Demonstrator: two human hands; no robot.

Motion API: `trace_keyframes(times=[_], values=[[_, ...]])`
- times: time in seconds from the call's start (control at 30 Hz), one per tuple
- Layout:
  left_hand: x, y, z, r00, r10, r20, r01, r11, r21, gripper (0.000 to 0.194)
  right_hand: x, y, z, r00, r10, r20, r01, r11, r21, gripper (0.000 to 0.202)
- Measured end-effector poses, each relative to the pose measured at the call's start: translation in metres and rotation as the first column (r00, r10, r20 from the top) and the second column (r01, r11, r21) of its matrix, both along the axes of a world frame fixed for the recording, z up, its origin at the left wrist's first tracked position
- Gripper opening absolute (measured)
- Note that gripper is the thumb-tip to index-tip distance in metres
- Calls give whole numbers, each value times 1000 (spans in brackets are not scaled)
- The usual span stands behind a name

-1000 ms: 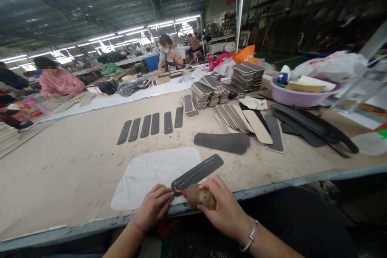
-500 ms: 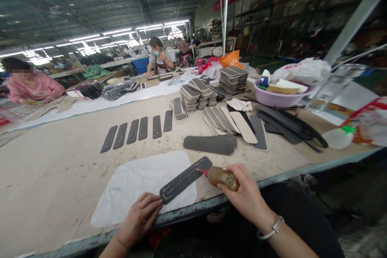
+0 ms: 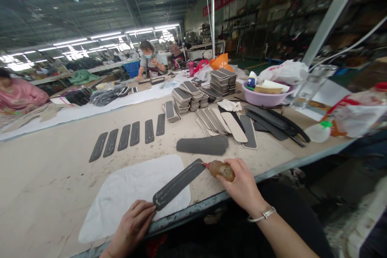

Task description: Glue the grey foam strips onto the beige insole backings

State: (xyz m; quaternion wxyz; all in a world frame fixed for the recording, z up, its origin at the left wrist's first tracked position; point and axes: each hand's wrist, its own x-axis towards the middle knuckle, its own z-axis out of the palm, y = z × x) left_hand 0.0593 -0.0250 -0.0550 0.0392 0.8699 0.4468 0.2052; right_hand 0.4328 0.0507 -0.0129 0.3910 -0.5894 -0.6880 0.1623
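A long dark grey strip with rounded ends (image 3: 178, 185) lies slantwise over a white cloth (image 3: 115, 193), a glossy line of glue running along it. My left hand (image 3: 134, 223) has its fingers closed at the strip's near end. In my right hand (image 3: 240, 185) is a brownish glue bottle (image 3: 222, 170), tilted sideways, its red nozzle at the strip's far end. Just beyond the cloth is a fanned pile of plain grey strips (image 3: 202, 145). Several shorter dark pieces with shiny glue lines (image 3: 123, 137) stand in a row to the left.
Stacks of pale-edged grey pieces (image 3: 181, 100) stand farther back. Beige pieces (image 3: 234, 127) are fanned at the right, near a purple basin (image 3: 266, 98) and a clear bottle with a green cap (image 3: 319, 132). Co-workers sit across the table, one in pink (image 3: 22, 92).
The nozzle has moved along the strip to its far end, and the glue line now reaches there. My left hand stays at the near end. The whole view has shifted slightly.
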Motion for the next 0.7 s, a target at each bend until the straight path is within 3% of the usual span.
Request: trace_keyframes(times=[0.23,0.57,0.7], values=[[5,0,6,1000,-10,20,10,1000,-13,24,8,-11,7,1000,18,9,-17,999,-29,33],[8,0,9,1000,13,17,-13,1000,-21,23,-17,-24,16,981,183,-68,-187,981,-47,35],[10,0,10,999,27,17,-26,999,-33,22,-12,-21,15,993,111,-48,-108,992,58,35]])
